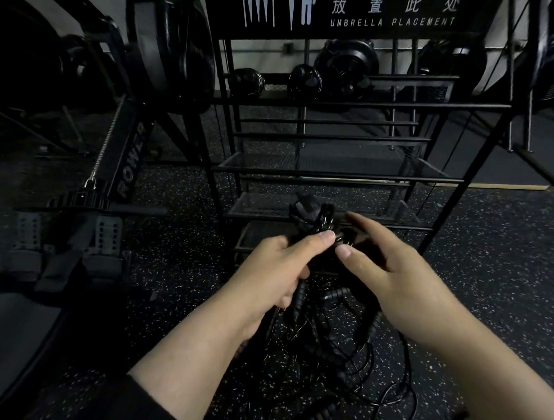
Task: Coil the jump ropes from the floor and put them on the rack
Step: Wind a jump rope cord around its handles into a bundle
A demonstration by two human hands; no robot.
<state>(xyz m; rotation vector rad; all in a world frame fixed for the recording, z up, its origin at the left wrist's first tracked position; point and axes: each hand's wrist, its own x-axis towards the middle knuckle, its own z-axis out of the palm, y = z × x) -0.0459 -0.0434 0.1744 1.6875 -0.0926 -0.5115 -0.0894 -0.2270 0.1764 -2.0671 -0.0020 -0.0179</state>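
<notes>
A dim gym corner with a dark speckled rubber floor [171,268], where a black metal rack [334,174] marked "Umbrella Placement" stands at the far side and a rowing machine [125,158] sits to the left. In the near centre a person works on a tangle of black jump ropes [342,355] — thin cords and ribbed handles spilling loose over the floor below the forearms. The left hand [282,267] has its fingers curled round a gathered bunch of cord and handles [313,217], held up just in front of the rack's lower mesh shelves. The right hand [393,272] reaches toward the same bunch with fingers spread and relaxed, thumb close to the cord, holding nothing that can be made out. The job appears to be at the coiling stage, with much rope uncoiled on the floor. The next move likely calls for the right hand to catch a loose run of cord and lay it loop by loop into the left hand's bunch — the snarl may need teasing apart before anything can go onto a shelf.
</notes>
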